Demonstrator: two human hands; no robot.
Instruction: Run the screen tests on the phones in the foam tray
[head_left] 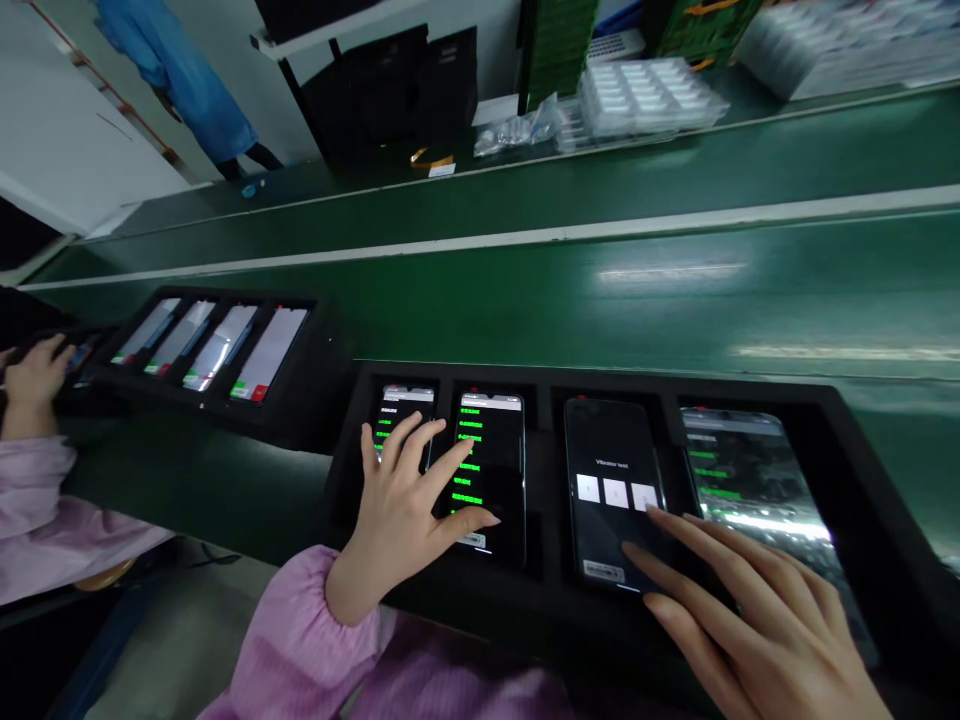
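Note:
A black slotted tray in front of me holds several phones with lit screens. My left hand is open, its fingers spread over the first phone and the second phone, which shows green text; the index finger and thumb touch the second screen. My right hand is open with fingers stretched flat. One fingertip touches the third phone just below its row of white squares. The rest of the hand overlaps the fourth phone.
A second black tray with several bright-screened phones lies to the left, where another person's hand in a pink sleeve works. A green conveyor belt runs behind. Stacked clear trays and dark boxes stand at the back.

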